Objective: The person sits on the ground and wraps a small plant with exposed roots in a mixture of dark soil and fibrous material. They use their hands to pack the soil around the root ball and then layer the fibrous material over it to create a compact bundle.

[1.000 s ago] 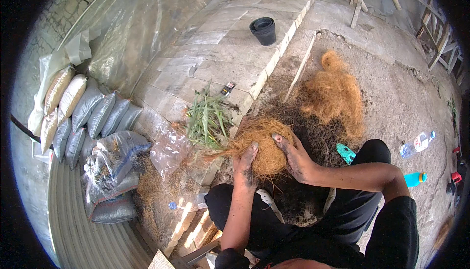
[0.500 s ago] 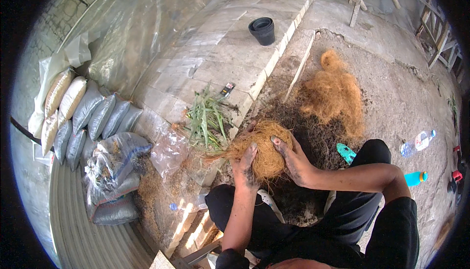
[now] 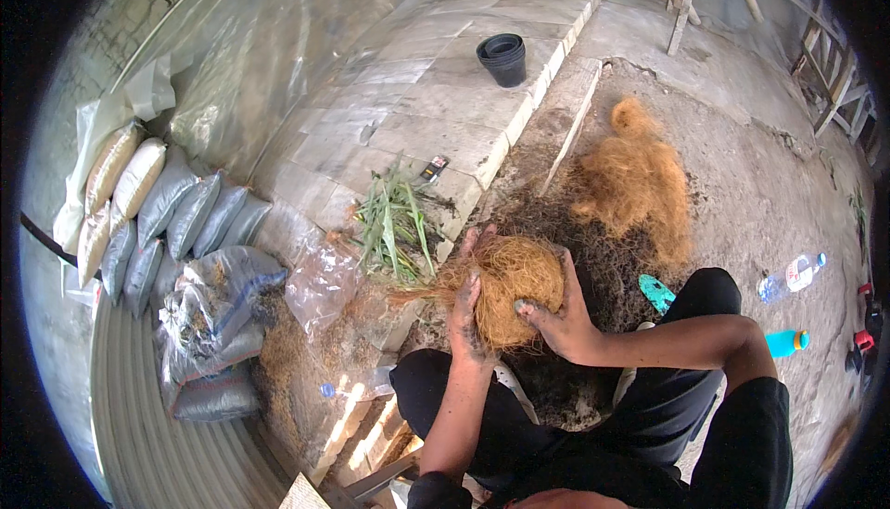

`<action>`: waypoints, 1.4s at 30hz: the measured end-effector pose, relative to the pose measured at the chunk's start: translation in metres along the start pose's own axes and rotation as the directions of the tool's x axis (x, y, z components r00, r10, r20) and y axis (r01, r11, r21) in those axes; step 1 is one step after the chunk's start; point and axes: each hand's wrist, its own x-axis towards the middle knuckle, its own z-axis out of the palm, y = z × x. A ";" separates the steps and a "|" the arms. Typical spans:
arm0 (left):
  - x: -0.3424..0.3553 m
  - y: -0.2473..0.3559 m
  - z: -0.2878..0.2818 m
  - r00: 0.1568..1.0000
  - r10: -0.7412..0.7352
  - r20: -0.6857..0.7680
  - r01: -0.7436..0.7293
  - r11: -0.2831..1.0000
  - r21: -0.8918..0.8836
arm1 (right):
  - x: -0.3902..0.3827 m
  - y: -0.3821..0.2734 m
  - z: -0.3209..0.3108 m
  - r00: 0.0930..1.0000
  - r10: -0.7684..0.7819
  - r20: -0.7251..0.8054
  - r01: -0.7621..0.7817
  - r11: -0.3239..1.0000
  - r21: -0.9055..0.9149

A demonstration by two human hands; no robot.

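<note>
Between my two palms is a rounded ball of brown coconut fibre [image 3: 519, 286], with loose strands trailing off its left side. My left hand [image 3: 468, 310] cups that side, thumb up along it and fingers behind it. On the opposite side my right hand [image 3: 567, 319] grips the ball, its thumb pressed on the front and its fingers along the far edge. Dark soil smudges both hands. Dark soil [image 3: 603, 277] lies on the ground beneath and beyond the ball, and a looser heap of coconut fibre [image 3: 640, 184] rests farther off to the right.
Cut green plants [image 3: 394, 226] and a clear plastic bag [image 3: 323, 286] lie left of my hands. A teal trowel blade [image 3: 656, 293] is by my right knee, with bottles [image 3: 802, 269] farther right. Black pots [image 3: 502, 59] stand ahead; filled sacks [image 3: 167, 198] are stacked at left.
My right thumb has slid lower on the ball, and its fingers have opened around the right side. The left thumb has shifted outward, and more of the ball's face shows.
</note>
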 end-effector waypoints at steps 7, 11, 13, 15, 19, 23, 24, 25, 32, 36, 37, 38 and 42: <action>-0.005 0.017 0.006 0.997 -0.072 0.029 0.072 0.997 0.005 | 0.015 0.014 -0.022 0.841 -0.457 0.288 0.540 0.699 -0.469; -0.006 0.020 0.010 0.992 -0.118 0.039 0.121 0.991 -0.065 | 0.044 0.002 -0.041 0.686 -0.512 0.517 0.726 0.535 -0.433; -0.005 0.019 0.008 0.987 -0.156 0.038 0.160 0.977 -0.141 | 0.052 -0.006 -0.042 0.577 -0.481 0.660 0.815 0.390 -0.429; -0.005 0.022 0.002 0.989 -0.122 0.085 0.132 0.983 -0.125 | 0.057 -0.010 -0.038 0.506 -0.451 0.735 0.860 0.332 -0.388; -0.006 0.021 -0.018 0.990 -0.130 0.057 0.137 0.981 -0.138 | 0.052 -0.014 -0.027 0.555 -0.359 0.750 0.832 0.249 -0.497; -0.004 0.029 -0.019 0.974 -0.201 -0.102 0.145 0.904 -0.402 | 0.058 -0.039 -0.017 0.632 -0.231 0.739 0.749 0.428 -0.507; -0.004 0.030 -0.020 0.971 -0.195 -0.139 0.126 0.910 -0.396 | 0.057 -0.033 -0.018 0.694 -0.291 0.659 0.679 0.568 -0.465; -0.003 0.031 -0.020 0.966 -0.188 -0.175 0.108 0.915 -0.388 | 0.057 -0.025 -0.020 0.754 -0.332 0.567 0.603 0.693 -0.397; 0.006 0.026 -0.034 0.982 0.040 -0.184 0.003 0.974 0.227 | 0.053 -0.048 -0.012 0.743 0.616 0.263 -0.669 0.661 0.340; 0.004 0.014 -0.028 0.989 0.142 0.046 -0.144 0.817 0.558 | 0.047 -0.056 0.004 0.617 0.734 0.286 -0.784 0.538 0.310; 0.004 0.011 -0.025 0.993 0.119 0.028 -0.113 0.811 0.574 | 0.042 -0.046 0.000 0.648 0.713 0.267 -0.755 0.558 0.344; 0.003 0.011 -0.020 0.995 0.095 0.009 -0.082 0.804 0.589 | 0.039 -0.041 -0.003 0.678 0.692 0.247 -0.725 0.576 0.377; -0.002 0.004 0.008 0.993 0.080 -0.084 -0.033 0.891 0.453 | 0.024 -0.032 0.000 0.771 0.626 0.117 -0.582 0.618 0.528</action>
